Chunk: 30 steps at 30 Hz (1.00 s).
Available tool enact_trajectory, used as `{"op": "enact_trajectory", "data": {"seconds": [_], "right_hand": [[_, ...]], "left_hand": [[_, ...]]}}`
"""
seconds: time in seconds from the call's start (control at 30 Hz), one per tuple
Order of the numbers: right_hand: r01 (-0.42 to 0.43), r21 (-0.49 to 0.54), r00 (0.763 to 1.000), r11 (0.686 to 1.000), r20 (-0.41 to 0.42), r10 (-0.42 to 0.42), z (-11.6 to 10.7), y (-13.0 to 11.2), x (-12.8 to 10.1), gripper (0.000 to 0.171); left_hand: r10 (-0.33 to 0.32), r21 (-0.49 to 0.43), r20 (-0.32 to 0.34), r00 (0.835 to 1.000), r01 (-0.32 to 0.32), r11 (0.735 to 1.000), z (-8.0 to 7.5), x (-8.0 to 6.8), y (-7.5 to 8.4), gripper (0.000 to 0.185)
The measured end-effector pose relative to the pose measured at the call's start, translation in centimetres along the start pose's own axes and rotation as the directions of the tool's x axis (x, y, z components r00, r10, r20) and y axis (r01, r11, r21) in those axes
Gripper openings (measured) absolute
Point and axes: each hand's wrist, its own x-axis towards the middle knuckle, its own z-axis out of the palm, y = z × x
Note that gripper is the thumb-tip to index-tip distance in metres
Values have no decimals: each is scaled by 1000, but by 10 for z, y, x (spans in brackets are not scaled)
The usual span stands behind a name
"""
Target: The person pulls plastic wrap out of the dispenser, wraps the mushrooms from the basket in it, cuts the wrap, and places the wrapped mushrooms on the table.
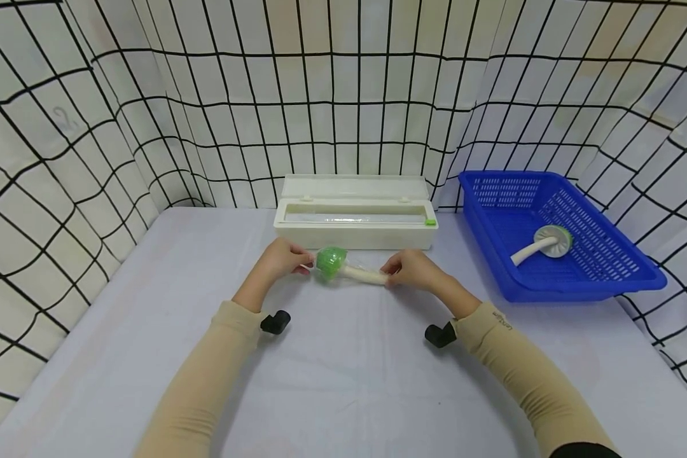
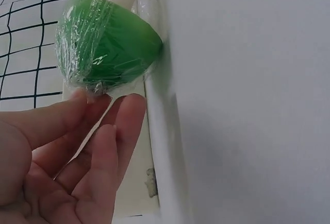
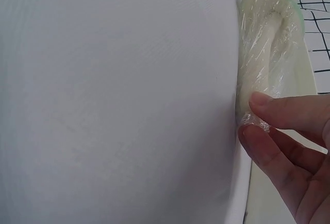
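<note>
A mushroom [image 1: 329, 259] with a green cap and a pale stem lies on its side, wrapped in clear cling film [image 3: 260, 62]. At the cap end, my left hand [image 1: 289, 257] pinches the gathered film between thumb and fingertips; the left wrist view shows the green cap [image 2: 111, 44] just beyond those fingers. My right hand [image 1: 415, 270] grips the other end. There, in the right wrist view, the thumb [image 3: 263, 100] presses on the stem tip and an index finger lies against the bunched film.
Behind the hands stands a white cling film dispenser [image 1: 355, 239] with its lid raised and a green slider at its right end. A blue basket [image 1: 492, 267] at the right holds another green-capped mushroom [image 1: 554, 242]. Black wire grid [image 1: 359, 102] encloses the white-covered table [image 1: 343, 381].
</note>
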Motion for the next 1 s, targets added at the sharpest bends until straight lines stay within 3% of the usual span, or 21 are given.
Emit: {"op": "enact_trajectory", "data": {"seconds": [0.23, 0.37, 0.63, 0.8, 1.0], "right_hand": [[6, 19, 1000, 1000, 20, -6, 0, 2, -2, 30], [10, 22, 1000, 1000, 11, -10, -1, 2, -2, 30], [61, 58, 998, 996, 28, -63, 0, 6, -2, 34], [107, 12, 994, 994, 35, -107, -2, 7, -5, 39], [118, 42, 992, 992, 35, -119, -3, 8, -8, 38]], "left_hand": [[-64, -153, 114, 991, 81, 985, 6, -1, -1, 36], [-60, -216, 157, 986, 94, 972, 8, -3, -1, 41], [-77, -259, 168, 983, 120, 958, 10, -2, -1, 55], [-77, -237, 153, 985, 112, 965, 16, -1, 1, 61], [-79, -211, 124, 989, 104, 972, 20, -4, 4, 62]]}}
